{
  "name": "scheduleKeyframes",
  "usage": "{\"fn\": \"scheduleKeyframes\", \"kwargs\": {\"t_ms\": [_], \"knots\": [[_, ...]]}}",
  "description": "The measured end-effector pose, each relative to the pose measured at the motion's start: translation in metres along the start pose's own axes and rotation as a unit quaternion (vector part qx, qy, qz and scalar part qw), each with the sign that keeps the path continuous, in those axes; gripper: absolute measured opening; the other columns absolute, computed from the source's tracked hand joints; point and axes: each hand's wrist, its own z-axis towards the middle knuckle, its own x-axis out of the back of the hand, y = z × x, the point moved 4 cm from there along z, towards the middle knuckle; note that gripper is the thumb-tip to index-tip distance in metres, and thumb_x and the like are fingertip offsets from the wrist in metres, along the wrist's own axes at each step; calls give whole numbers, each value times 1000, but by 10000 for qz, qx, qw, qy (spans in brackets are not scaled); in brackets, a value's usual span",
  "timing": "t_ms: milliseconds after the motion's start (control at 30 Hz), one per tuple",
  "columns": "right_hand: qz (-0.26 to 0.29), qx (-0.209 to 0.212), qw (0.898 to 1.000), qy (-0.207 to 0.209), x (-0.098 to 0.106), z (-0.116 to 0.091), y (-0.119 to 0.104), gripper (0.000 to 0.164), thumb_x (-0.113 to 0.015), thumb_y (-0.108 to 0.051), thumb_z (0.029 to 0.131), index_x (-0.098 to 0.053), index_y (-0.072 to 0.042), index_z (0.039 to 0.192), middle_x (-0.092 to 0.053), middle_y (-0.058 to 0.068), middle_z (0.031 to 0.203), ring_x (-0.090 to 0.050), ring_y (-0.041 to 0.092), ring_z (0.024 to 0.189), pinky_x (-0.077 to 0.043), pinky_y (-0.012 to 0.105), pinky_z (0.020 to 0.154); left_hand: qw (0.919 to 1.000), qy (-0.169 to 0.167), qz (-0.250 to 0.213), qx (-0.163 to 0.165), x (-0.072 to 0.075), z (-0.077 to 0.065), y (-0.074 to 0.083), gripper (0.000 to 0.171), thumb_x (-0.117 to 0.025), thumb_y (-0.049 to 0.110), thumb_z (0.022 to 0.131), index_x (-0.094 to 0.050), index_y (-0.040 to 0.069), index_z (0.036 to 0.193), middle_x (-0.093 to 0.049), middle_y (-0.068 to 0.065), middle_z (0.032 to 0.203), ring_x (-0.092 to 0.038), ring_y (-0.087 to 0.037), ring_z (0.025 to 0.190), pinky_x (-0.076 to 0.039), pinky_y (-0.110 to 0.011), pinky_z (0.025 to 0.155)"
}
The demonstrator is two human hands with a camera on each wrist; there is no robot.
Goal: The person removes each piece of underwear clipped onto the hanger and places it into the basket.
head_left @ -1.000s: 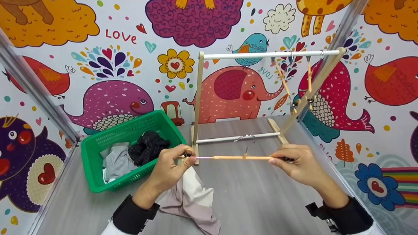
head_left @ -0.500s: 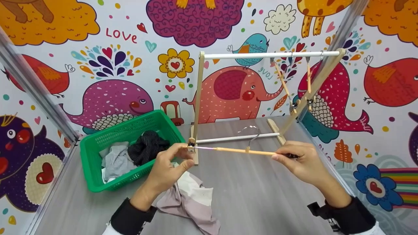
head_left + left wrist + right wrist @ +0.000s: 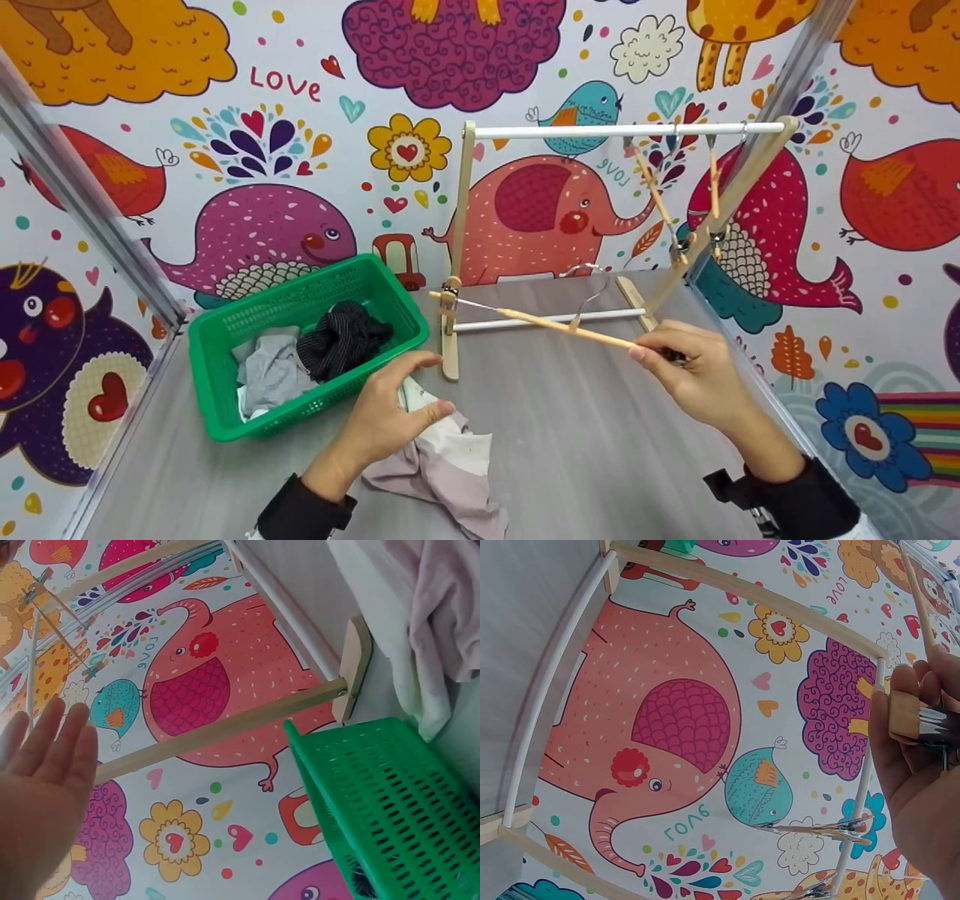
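My right hand [image 3: 694, 371] grips one end of a wooden clip hanger [image 3: 551, 323], near its clip. The hanger tilts, its far end higher at the left, with a metal clip [image 3: 449, 293] there and a silver hook pointing up. In the right wrist view a wooden clip [image 3: 905, 718] lies against the fingers of that hand. My left hand [image 3: 386, 409] is apart from the hanger, thumb and fingers spread with nothing between them. Just beyond it a white and pale pink cloth garment [image 3: 454, 454] lies crumpled on the table.
A green basket [image 3: 311, 412] at the left holds a grey cloth [image 3: 271, 371] and a dark striped cloth [image 3: 341, 341]. Behind the hanger stands a wooden rack with a white rail [image 3: 555, 132]. Two clip hangers [image 3: 713, 187] hang at its right end.
My left hand has let go of the hanger's left end and opened. That end has swung upward and away, while my right hand keeps its grip at the other end.
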Motion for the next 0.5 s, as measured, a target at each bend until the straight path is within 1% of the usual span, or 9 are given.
{"fn": "scheduleKeyframes", "kwargs": {"t_ms": [100, 200, 267, 333, 400, 500], "knots": [[-30, -56, 10000, 46, -1, 0, 1, 36, -76, 31, 71, -79, -1, 89, -64, 1, 73, -50, 11, 61, -39, 21, 50, 9994, -191, 137, 235, -4, -6, -4, 73, -95, 32, 77, -64, 8, 138, -69, -5, 132, -63, -21, 124, -50, -52, 103], [-86, -125, 9998, 119, -1, -1, 3, 35, -76, 31, 71, -79, 0, 88, -64, 3, 73, -49, 11, 60, -38, 21, 49, 9987, -330, 171, 362, -8, -11, -8, 83, -96, 41, 74, -61, 11, 142, -67, -2, 136, -60, -22, 128, -49, -57, 104], [-99, -147, 9996, 206, -1, -1, 4, 33, -76, 30, 72, -78, 1, 87, -63, 4, 71, -49, 11, 59, -37, 22, 48, 9981, -391, 305, 370, -11, -13, -11, 86, -95, 46, 73, -61, 12, 144, -66, -1, 138, -59, -24, 130, -47, -58, 104], [-131, -159, 9993, 297, -1, -1, 5, 25, -78, 25, 76, -78, 3, 87, -62, 5, 70, -48, 11, 59, -37, 22, 47, 9970, -455, 530, 334, -14, -16, -14, 89, -94, 50, 72, -61, 12, 145, -65, -2, 141, -58, -25, 131, -46, -58, 106], [-136, -190, 9990, 371, -1, 0, 5, 22, -78, 22, 78, -78, 2, 87, -62, 5, 70, -49, 11, 58, -37, 22, 47, 9952, -526, 786, 271, -17, -19, -18, 91, -94, 53, 71, -60, 13, 145, -64, -2, 142, -58, -26, 132, -45, -59, 108], [-150, -225, 9986, 464, -1, 1, 4, 22, -77, 24, 79, -77, 4, 88, -63, 7, 70, -51, 11, 60, -40, 19, 49, 9922, -635, 1049, 205, -23, -24, -24, 94, -93, 56, 70, -59, 14, 147, -63, -3, 144, -59, -26, 132, -44, -60, 109]]}}
